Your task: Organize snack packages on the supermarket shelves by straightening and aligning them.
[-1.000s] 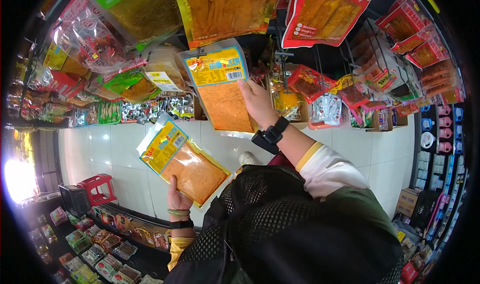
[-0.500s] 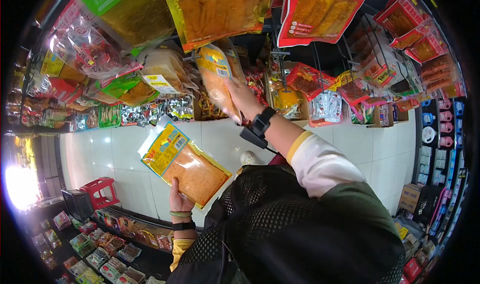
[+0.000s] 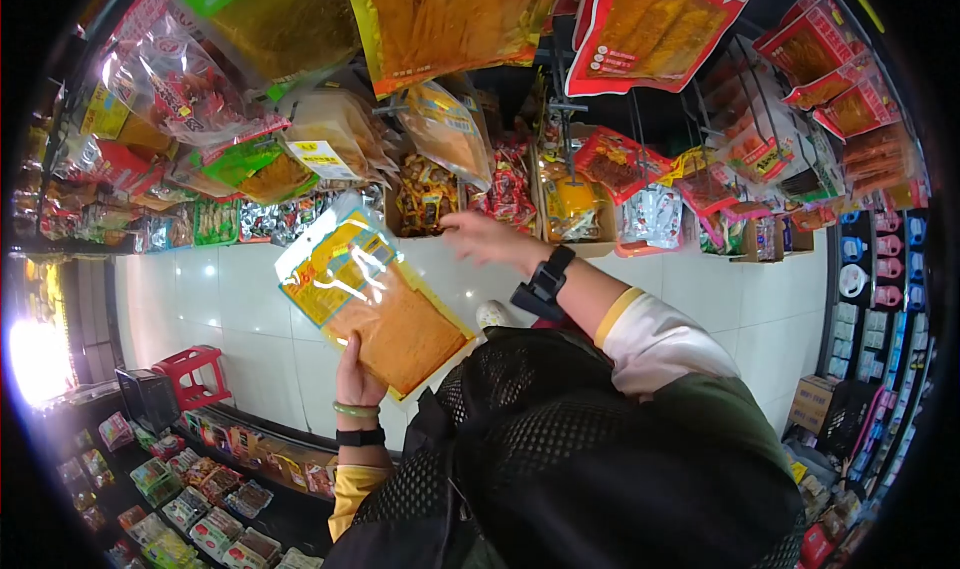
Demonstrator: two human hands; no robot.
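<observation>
My left hand (image 3: 358, 377) holds a flat yellow and clear snack package (image 3: 375, 304) by its lower edge, with an orange-brown sheet of food showing through the plastic. Over the floor to the right of that package is my right hand (image 3: 490, 241), its fingers apart and nothing held. Just above it, a similar clear package (image 3: 445, 129) hangs from the rack. A box of small wrapped snacks (image 3: 425, 194) lies below the hanging package.
Large hanging bags (image 3: 450, 19) line the top. A red stool (image 3: 195, 377) stands on the tiled floor at left. Low shelves of packs (image 3: 215, 494) are at lower left, and a cardboard box (image 3: 815, 401) is at right.
My right hand has let go of the hanging package and moved down from it. The package in my left hand has tilted and risen slightly, with glare now on its front.
</observation>
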